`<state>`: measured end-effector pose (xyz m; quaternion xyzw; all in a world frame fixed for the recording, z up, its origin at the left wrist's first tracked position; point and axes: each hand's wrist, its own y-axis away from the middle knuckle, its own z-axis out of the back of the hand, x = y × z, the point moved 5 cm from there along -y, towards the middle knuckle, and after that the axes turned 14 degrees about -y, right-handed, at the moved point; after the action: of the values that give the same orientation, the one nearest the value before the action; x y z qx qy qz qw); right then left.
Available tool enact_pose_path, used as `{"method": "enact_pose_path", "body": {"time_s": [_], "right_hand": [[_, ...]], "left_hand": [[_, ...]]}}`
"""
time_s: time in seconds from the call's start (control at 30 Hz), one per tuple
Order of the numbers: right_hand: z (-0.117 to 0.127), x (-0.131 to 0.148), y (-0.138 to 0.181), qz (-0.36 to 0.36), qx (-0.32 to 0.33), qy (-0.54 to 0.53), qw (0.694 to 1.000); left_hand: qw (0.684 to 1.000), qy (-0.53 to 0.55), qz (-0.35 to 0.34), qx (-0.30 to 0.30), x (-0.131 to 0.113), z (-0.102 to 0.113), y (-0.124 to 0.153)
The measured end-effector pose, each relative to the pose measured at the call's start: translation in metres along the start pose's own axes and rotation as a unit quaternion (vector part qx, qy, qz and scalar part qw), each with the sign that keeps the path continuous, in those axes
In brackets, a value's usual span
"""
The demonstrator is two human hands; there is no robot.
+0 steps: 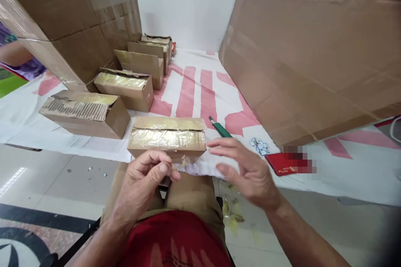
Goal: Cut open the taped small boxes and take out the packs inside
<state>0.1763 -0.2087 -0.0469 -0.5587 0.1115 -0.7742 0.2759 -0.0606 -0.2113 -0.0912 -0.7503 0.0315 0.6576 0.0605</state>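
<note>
A small cardboard box (166, 138) with shiny clear tape across its top stands at the table's front edge, right in front of me. My left hand (150, 177) is at its front left side, thumb and fingertips pinched together; what lies between them is too small to make out. A small brownish scrap (184, 161) shows beside those fingertips, against the box's front. My right hand (246, 171) hovers by the box's right end, fingers apart and holding nothing. Just beyond it lies a green utility knife (220, 127), its handle partly hidden behind that hand.
More small boxes (87, 112) line the left side, before a tall cardboard wall (94, 20). A large cardboard panel (319, 62) leans on the right. Near it lie a red packet (280, 164) and crumpled blue-white scraps (260, 146). Tape bits (232, 210) litter the floor. Another person's arm (15, 53) shows far left.
</note>
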Motion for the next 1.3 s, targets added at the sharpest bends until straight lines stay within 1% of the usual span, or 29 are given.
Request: {"method": "enact_pose_path", "body": {"time_s": [0.03,0.1,0.17,0.23,0.3,0.33,0.37,0.43,0.5,0.53,0.6,0.67,0.73,0.77,0.8,0.83,0.87,0.9,0.97,1.0,1.03,1.07,1.1,1.17,1.23,1.3], "right_hand": [[-0.015,0.012,-0.002,0.008,0.041,-0.033,0.999],[-0.041,0.021,-0.004,0.006,0.097,-0.093,0.991],[-0.055,0.016,-0.006,-0.012,0.110,-0.136,0.984],[-0.056,0.007,-0.007,-0.028,0.093,-0.146,0.985],[-0.049,0.001,-0.011,-0.036,0.068,-0.115,0.990],[-0.043,0.000,-0.014,-0.033,0.054,-0.093,0.994],[-0.036,-0.001,-0.017,-0.030,0.042,-0.071,0.996],[-0.024,0.000,-0.025,-0.015,0.023,-0.018,0.999],[-0.016,0.000,-0.035,0.017,0.030,0.061,0.998],[-0.014,-0.001,-0.040,0.044,0.042,0.111,0.992],[-0.017,-0.007,-0.051,0.109,0.076,0.220,0.966],[-0.026,-0.016,-0.062,0.167,0.110,0.319,0.926],[-0.037,-0.026,-0.071,0.202,0.142,0.393,0.886],[-0.042,-0.030,-0.076,0.212,0.154,0.414,0.872],[-0.046,-0.033,-0.079,0.218,0.159,0.419,0.867],[-0.048,-0.035,-0.082,0.215,0.155,0.407,0.874],[-0.047,-0.036,-0.086,0.200,0.142,0.376,0.894],[-0.044,-0.036,-0.089,0.169,0.121,0.326,0.922],[-0.035,-0.042,-0.095,0.063,0.060,0.189,0.978],[-0.030,-0.046,-0.097,0.000,0.029,0.114,0.993],[-0.026,-0.050,-0.099,-0.059,0.004,0.044,0.997],[-0.024,-0.054,-0.100,-0.107,-0.014,-0.014,0.994],[-0.022,-0.056,-0.102,-0.139,-0.022,-0.054,0.988],[-0.021,-0.056,-0.105,-0.164,-0.019,-0.081,0.983],[-0.016,-0.051,-0.104,-0.161,-0.013,-0.065,0.985],[-0.008,-0.045,-0.094,-0.162,-0.011,-0.044,0.986]], "left_hand": [[1.000,0.001,-0.005,0.027,0.002,-0.004,0.003],[0.997,0.000,-0.013,0.072,0.005,-0.008,0.009],[0.996,-0.012,-0.020,0.086,0.008,-0.007,0.014],[0.996,-0.051,-0.030,0.060,0.008,-0.001,0.015],[0.989,-0.130,-0.068,0.009,0.003,0.008,0.013],[0.978,-0.182,-0.103,-0.023,-0.002,0.012,0.012],[0.959,-0.238,-0.143,-0.058,-0.008,0.016,0.009],[0.906,-0.338,-0.219,-0.127,-0.020,0.022,0.003],[0.858,-0.404,-0.266,-0.172,-0.025,0.024,-0.006],[0.841,-0.428,-0.280,-0.179,-0.026,0.024,-0.012],[0.812,-0.470,-0.304,-0.166,-0.025,0.020,-0.024],[0.782,-0.514,-0.321,-0.145,-0.020,0.012,-0.036],[0.755,-0.554,-0.322,-0.135,-0.014,0.006,-0.044],[0.745,-0.569,-0.319,-0.135,-0.011,0.003,-0.046],[0.738,-0.579,-0.317,-0.139,-0.009,0.001,-0.047],[0.733,-0.584,-0.317,-0.144,-0.007,0.000,-0.047],[0.730,-0.586,-0.319,-0.148,-0.006,0.000,-0.046],[0.729,-0.584,-0.323,-0.150,-0.006,-0.001,-0.044],[0.730,-0.581,-0.328,-0.146,-0.005,-0.001,-0.042],[0.731,-0.582,-0.328,-0.141,-0.005,-0.001,-0.041],[0.732,-0.583,-0.326,-0.135,-0.004,-0.001,-0.040],[0.734,-0.582,-0.325,-0.131,-0.004,0.000,-0.040],[0.737,-0.580,-0.323,-0.130,-0.004,0.001,-0.040],[0.743,-0.571,-0.323,-0.134,-0.005,0.005,-0.041],[0.749,-0.560,-0.324,-0.144,-0.007,0.012,-0.041],[0.755,-0.547,-0.322,-0.163,-0.012,0.022,-0.037]]}}
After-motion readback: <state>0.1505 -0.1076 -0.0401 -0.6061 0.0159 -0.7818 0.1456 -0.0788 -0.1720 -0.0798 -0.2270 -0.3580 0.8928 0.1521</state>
